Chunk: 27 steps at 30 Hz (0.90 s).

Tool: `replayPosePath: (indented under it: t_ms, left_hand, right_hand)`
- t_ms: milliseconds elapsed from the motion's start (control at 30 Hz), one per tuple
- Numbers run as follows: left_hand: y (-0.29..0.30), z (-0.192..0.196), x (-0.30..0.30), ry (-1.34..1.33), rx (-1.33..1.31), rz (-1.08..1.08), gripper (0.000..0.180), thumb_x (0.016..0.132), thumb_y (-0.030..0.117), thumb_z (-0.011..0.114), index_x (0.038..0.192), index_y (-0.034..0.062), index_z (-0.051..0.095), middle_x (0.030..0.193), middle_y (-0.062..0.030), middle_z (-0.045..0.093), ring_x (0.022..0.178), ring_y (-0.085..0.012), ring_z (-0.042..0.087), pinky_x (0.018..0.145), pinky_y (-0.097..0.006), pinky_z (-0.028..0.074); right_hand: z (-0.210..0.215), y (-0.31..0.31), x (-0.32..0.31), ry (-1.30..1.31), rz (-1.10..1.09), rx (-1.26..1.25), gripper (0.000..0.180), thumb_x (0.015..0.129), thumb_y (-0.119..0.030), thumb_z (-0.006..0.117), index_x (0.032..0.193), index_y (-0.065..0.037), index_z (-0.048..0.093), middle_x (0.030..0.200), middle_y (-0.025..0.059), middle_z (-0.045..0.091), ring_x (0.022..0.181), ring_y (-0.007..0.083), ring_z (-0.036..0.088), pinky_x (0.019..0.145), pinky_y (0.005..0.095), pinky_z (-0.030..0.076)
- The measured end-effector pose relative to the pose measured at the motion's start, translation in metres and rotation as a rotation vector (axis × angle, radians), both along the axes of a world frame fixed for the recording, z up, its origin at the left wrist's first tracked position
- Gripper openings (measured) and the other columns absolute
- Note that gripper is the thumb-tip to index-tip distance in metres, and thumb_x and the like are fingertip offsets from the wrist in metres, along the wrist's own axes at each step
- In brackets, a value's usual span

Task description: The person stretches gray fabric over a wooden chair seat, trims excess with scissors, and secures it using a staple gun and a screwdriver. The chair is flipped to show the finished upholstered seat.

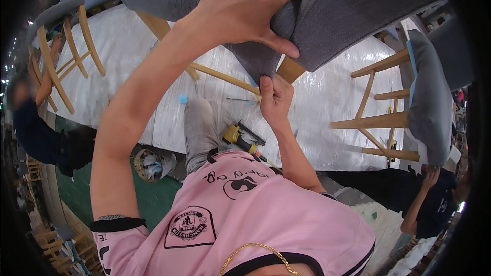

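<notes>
Landmark: wooden leg (pixel 290 71). Left hand (pixel 250 9), beyond it, is open, fingers spread on the chair's grey upholstery (pixel 358 15). Right hand (pixel 276 98), on its near side, is curled closed, apparently pinching the lower edge of the fabric flap (pixel 255 60). Flap lies just left of the leg, long axis running between hands; right hand nearer its tip. Yellow-black power tool (pixel 232 135): nearer the body than the leg, on film-covered worktop (pixel 307 145).

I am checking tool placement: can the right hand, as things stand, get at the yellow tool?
Probably yes: the yellow tool lies close by with nothing visible between, though the right hand would first need to release the grey fabric.
</notes>
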<state>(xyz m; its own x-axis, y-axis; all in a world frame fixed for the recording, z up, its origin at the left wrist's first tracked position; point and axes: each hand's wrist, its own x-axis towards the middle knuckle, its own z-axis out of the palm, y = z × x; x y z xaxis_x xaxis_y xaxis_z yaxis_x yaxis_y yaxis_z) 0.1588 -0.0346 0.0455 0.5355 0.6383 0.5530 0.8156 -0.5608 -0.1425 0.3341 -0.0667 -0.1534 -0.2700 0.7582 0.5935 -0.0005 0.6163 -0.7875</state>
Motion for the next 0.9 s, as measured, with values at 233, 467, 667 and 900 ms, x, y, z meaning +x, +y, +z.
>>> replayPosePath:
  t_ms: [233, 467, 667, 900]
  left_hand:
    - [-0.001, 0.001, -0.001, 0.016, -0.007, 0.006, 0.119, 0.069, 0.077, 0.077, 0.141, -0.0136, 0.048, 0.148, -0.0341, 0.048, 0.141, -0.0463, 0.045, 0.12, -0.05, 0.034]
    - [0.0, 0.002, -0.002, 0.016, -0.049, -0.043, 0.128, 0.064, 0.08, 0.077, 0.141, -0.0173, 0.045, 0.15, -0.0358, 0.045, 0.143, -0.0478, 0.042, 0.121, -0.05, 0.032]
    - [-0.006, 0.014, -0.004, 0.064, -0.094, -0.073, 0.13, 0.063, 0.079, 0.079, 0.144, -0.0154, 0.042, 0.152, -0.0355, 0.041, 0.144, -0.0497, 0.038, 0.121, -0.051, 0.031]
    - [-0.005, 0.019, 0.006, 0.075, -0.175, -0.06, 0.125, 0.059, 0.069, 0.088, 0.148, -0.0063, 0.043, 0.149, -0.0296, 0.046, 0.143, -0.0458, 0.041, 0.117, -0.05, 0.037]
  right_hand:
    - [0.009, 0.001, -0.013, 0.186, 0.087, -0.132, 0.055, 0.1, -0.039, 0.069, 0.07, 0.001, 0.048, 0.061, 0.0032, 0.043, 0.056, 0.0131, 0.041, 0.053, 0.0312, 0.034]
    - [0.027, -0.017, -0.01, 0.109, -0.101, -0.109, 0.053, 0.104, -0.038, 0.065, 0.073, 0.002, 0.049, 0.06, 0.0066, 0.043, 0.057, 0.0165, 0.039, 0.053, 0.0347, 0.031]
    - [0.023, -0.021, -0.018, 0.113, -0.266, -0.012, 0.051, 0.103, -0.036, 0.065, 0.072, 0.001, 0.048, 0.064, 0.0093, 0.043, 0.057, 0.0221, 0.039, 0.054, 0.0374, 0.032]
    - [0.019, -0.008, -0.025, 0.021, -0.766, 0.328, 0.039, 0.091, -0.032, 0.079, 0.071, -0.002, 0.063, 0.113, 0.0166, 0.059, 0.102, 0.034, 0.049, 0.082, 0.0437, 0.041]
